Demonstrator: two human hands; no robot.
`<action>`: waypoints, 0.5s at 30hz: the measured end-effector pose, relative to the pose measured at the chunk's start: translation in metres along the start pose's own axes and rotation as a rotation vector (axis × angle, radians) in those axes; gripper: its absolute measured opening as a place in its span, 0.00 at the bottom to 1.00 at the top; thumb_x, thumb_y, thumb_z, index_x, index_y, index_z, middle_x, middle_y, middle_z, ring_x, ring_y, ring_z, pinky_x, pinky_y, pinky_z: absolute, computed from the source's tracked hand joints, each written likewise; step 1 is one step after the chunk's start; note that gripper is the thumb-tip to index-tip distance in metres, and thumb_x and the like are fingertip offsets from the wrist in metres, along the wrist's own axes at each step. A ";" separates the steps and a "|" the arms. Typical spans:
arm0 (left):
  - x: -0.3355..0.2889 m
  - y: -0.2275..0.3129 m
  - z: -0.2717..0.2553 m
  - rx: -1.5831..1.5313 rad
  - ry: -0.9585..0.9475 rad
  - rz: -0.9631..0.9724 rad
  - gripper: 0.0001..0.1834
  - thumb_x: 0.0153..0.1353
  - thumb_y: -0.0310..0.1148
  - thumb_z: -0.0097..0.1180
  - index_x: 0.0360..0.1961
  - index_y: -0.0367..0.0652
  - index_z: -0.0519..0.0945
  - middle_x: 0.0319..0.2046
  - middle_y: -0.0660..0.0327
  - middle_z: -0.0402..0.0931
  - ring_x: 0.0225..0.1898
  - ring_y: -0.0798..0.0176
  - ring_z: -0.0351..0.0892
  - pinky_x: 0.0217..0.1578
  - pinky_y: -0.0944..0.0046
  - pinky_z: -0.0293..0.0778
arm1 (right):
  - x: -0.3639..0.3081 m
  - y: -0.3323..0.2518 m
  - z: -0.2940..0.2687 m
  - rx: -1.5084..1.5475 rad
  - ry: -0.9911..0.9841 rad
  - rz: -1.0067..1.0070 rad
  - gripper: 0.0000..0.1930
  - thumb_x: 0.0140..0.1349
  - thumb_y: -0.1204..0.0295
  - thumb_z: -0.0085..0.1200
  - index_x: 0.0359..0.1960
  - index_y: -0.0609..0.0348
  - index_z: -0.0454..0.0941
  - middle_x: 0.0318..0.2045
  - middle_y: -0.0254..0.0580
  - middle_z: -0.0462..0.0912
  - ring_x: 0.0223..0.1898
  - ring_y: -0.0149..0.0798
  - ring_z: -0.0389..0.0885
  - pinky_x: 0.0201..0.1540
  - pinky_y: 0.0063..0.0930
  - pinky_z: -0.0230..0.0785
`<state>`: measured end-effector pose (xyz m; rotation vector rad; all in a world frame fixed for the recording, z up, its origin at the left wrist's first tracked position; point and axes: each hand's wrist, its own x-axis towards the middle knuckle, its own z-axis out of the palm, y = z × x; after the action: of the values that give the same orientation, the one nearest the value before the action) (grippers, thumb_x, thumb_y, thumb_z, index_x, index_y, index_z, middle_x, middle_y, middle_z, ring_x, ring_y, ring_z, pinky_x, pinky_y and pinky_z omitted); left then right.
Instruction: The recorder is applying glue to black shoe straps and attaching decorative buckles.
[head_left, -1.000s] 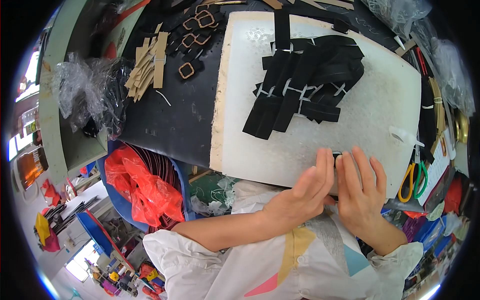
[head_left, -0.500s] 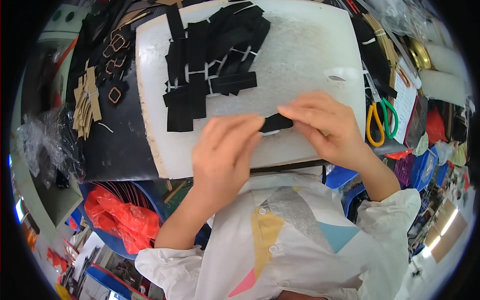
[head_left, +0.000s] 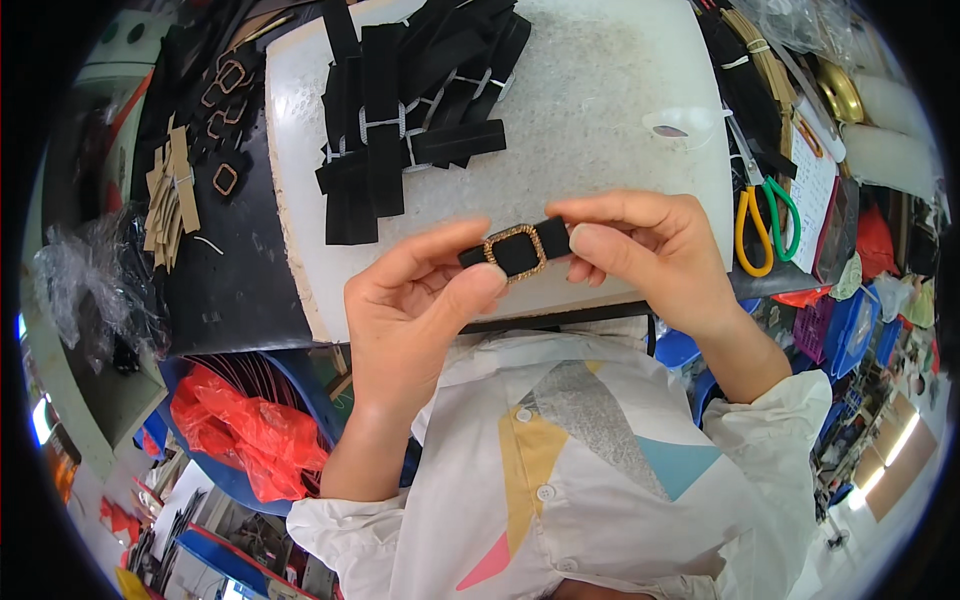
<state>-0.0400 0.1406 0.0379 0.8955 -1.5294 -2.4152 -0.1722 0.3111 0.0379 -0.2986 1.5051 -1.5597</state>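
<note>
Above the near part of a white board (head_left: pixel 620 90), a short black strap (head_left: pixel 556 238) is stretched between my two hands. A square, gold-coloured textured buckle (head_left: pixel 541 243) sits around the strap, its front facing up. My left hand (head_left: pixel 410 300) pinches the strap's left end, thumb below the buckle's left side. My right hand (head_left: pixel 650 245) grips the right end between thumb and forefinger, its other fingers curled beneath. Farther off on the board lies a pile of black straps (head_left: pixel 385 120), several with pale silvery buckle frames around them.
Scissors with yellow and green handles (head_left: pixel 752 235) lie at the board's right. Left of it, on the black tabletop (head_left: pixel 240 300), are loose square buckles (head_left: pixel 226 180), brown card strips (head_left: pixel 172 205) and clear plastic (head_left: pixel 95 270). A blue bin holding a red bag (head_left: pixel 245 430) stands below.
The strap has been turned over: its gold-coloured buckle face now shows, where a black surface and pale edge showed before. My left hand has rolled, bringing its thumb into view.
</note>
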 end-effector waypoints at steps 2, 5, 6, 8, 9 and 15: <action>0.000 -0.002 -0.005 0.020 -0.030 0.008 0.13 0.60 0.20 0.63 0.46 0.29 0.82 0.35 0.53 0.83 0.34 0.68 0.82 0.36 0.71 0.79 | 0.001 0.001 0.001 0.018 -0.019 0.022 0.13 0.65 0.77 0.57 0.50 0.66 0.82 0.36 0.39 0.85 0.34 0.26 0.82 0.39 0.19 0.75; -0.006 -0.005 -0.006 0.059 -0.011 0.037 0.13 0.58 0.19 0.64 0.45 0.30 0.82 0.35 0.54 0.83 0.34 0.69 0.82 0.35 0.71 0.79 | 0.000 0.003 0.011 -0.090 -0.007 -0.054 0.13 0.64 0.76 0.59 0.49 0.66 0.82 0.37 0.39 0.85 0.34 0.27 0.82 0.39 0.20 0.76; -0.007 -0.003 -0.008 0.082 0.009 0.055 0.13 0.58 0.18 0.64 0.45 0.30 0.82 0.35 0.54 0.83 0.34 0.69 0.82 0.35 0.72 0.78 | 0.001 0.004 0.016 -0.141 -0.001 -0.106 0.13 0.63 0.76 0.60 0.49 0.66 0.82 0.37 0.40 0.85 0.34 0.27 0.83 0.40 0.20 0.76; 0.000 0.007 -0.019 0.144 0.047 0.210 0.11 0.59 0.20 0.64 0.44 0.31 0.82 0.34 0.56 0.82 0.33 0.71 0.81 0.36 0.71 0.77 | 0.002 0.001 0.020 -0.270 0.063 -0.242 0.14 0.62 0.76 0.61 0.49 0.65 0.81 0.36 0.39 0.85 0.35 0.28 0.83 0.41 0.21 0.76; 0.006 0.011 -0.029 0.175 0.064 0.290 0.10 0.60 0.21 0.64 0.43 0.31 0.83 0.34 0.57 0.82 0.33 0.72 0.80 0.36 0.71 0.77 | 0.002 0.001 0.020 -0.334 0.098 -0.313 0.14 0.61 0.77 0.61 0.49 0.65 0.81 0.36 0.39 0.85 0.35 0.28 0.82 0.42 0.21 0.76; 0.096 0.052 -0.155 0.258 0.545 0.511 0.12 0.62 0.30 0.64 0.44 0.35 0.83 0.37 0.61 0.80 0.37 0.70 0.76 0.43 0.71 0.71 | -0.014 0.009 -0.034 -0.382 0.618 -0.573 0.05 0.63 0.80 0.60 0.38 0.60 0.78 0.30 0.27 0.78 0.29 0.18 0.70 0.34 0.13 0.64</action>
<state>-0.0417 -0.0443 -0.0027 0.9539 -1.6090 -1.4936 -0.1854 0.3451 0.0280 -0.5330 2.3631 -1.9011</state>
